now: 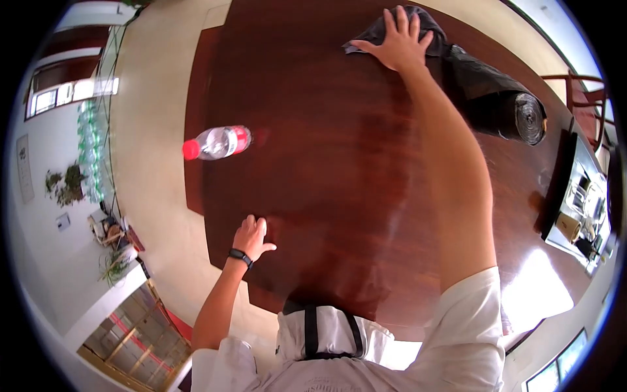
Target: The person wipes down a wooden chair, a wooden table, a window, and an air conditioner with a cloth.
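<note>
My right hand (400, 47) lies flat with spread fingers on a dark grey cloth (428, 29) at the far side of the brown wooden table (313, 130). The cloth is bunched under and around the palm. Close to the near left edge, my left hand (250, 238) rests at the tabletop, fingers loosely bent and thumb held apart, with nothing seen in it. A black band circles that wrist. Beyond the left hand, a clear plastic bottle (219, 142) with a red cap and red label lies on its side.
Right of the cloth lies a roll of black plastic bags (499, 98). A tray (578, 202) with cups and other items stands at the right edge. A wooden chair (581, 98) is beyond it. Several green-tinted bottles (91, 150) are stacked along the left wall.
</note>
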`<act>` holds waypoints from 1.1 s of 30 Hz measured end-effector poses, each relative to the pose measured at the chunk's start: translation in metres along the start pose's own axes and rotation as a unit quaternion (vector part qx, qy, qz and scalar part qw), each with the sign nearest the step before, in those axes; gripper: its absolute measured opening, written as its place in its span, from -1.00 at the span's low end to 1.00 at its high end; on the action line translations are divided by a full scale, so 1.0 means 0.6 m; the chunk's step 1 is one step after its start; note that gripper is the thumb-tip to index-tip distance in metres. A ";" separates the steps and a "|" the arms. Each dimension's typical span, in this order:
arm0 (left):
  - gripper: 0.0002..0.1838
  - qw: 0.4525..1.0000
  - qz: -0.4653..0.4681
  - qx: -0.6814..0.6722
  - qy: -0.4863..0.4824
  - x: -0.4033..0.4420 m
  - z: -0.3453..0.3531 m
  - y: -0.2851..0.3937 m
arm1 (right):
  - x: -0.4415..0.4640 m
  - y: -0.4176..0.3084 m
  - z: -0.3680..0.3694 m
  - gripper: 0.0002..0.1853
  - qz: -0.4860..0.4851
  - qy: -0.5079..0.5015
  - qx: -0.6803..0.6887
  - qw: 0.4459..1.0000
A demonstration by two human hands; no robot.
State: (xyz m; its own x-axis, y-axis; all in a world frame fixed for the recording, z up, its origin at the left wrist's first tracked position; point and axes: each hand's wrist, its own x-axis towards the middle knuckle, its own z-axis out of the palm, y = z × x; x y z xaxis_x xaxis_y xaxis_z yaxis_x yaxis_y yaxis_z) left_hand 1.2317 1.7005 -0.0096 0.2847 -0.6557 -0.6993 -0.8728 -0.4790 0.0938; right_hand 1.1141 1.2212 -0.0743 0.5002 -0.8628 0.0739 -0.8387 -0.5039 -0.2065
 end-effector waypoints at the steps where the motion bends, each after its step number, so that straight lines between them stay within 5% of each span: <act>1: -0.43 1.000 0.009 0.014 0.009 -0.001 0.003 -0.001 | -0.001 0.008 0.017 0.18 -0.017 0.009 -0.005 1.000; 8: -0.31 0.999 0.017 0.036 0.027 0.008 0.036 -0.024 | -0.176 -0.060 -0.041 0.28 -0.079 -0.119 -0.030 0.989; 14: -0.45 0.988 0.074 -0.078 0.111 -0.004 0.065 -0.043 | -0.428 -0.207 -0.060 0.34 -0.228 -0.196 -0.055 0.952; 16: -0.55 0.947 0.091 -0.113 0.286 -0.025 0.119 -0.035 | -0.500 -0.276 -0.052 0.34 -0.269 -0.197 -0.061 0.941; 19: -0.64 0.894 0.100 -0.249 0.360 -0.109 0.187 -0.015 | -0.605 -0.376 -0.017 0.26 -0.336 -0.214 -0.043 0.916; 24: -0.49 0.830 -0.023 -0.373 0.415 -0.265 0.306 -0.024 | -0.756 -0.504 -0.010 0.15 -0.430 -0.229 -0.046 0.872; 29: -0.45 0.836 -0.073 -0.352 0.415 -0.301 0.334 -0.041 | -0.836 -0.514 -0.005 0.16 -0.433 -0.228 -0.033 0.872; 32: -0.41 0.870 -0.036 -0.323 0.370 -0.267 0.324 -0.035 | -0.854 -0.482 -0.009 -0.16 -0.425 -0.236 -0.031 0.873; 33: -0.39 0.895 -0.026 -0.339 0.288 -0.253 0.317 -0.027 | -0.858 -0.460 -0.015 -0.16 -0.413 -0.227 -0.038 0.881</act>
State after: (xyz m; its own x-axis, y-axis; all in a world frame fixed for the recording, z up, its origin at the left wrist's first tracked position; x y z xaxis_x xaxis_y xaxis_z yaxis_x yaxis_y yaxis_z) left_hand 1.1274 1.9187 -0.0396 0.6447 -0.7215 -0.2527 -0.4673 -0.6335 0.6167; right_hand 1.0864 1.8041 -0.0465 0.9672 -0.1036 -0.2319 -0.1513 -0.9684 -0.1985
